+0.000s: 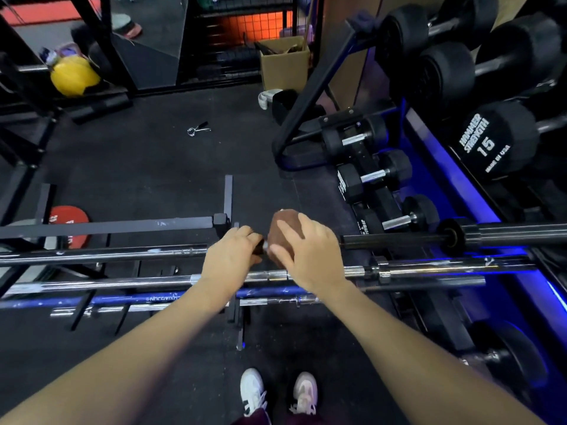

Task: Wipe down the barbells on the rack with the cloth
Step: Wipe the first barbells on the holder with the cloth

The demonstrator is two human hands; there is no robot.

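Observation:
Several barbells lie across a low black rack (228, 197) in front of me. The farthest is a dark barbell (399, 239) that runs left to right at hand height. My left hand (231, 256) grips its shaft from above. Just to its right, my right hand (306, 254) holds a brown cloth (283, 227) wrapped round the same bar. Closer to me lie a chrome barbell (429, 268), a second chrome one (92, 285) and a blue barbell (122, 300).
A dumbbell rack (445, 167) with blue lighting stands on the right, holding black dumbbells (497, 139). A red weight plate (69, 222) leans at the left. A cardboard box (283, 64), a yellow ball (73, 75) and a collar clip (198, 128) lie on the black floor beyond.

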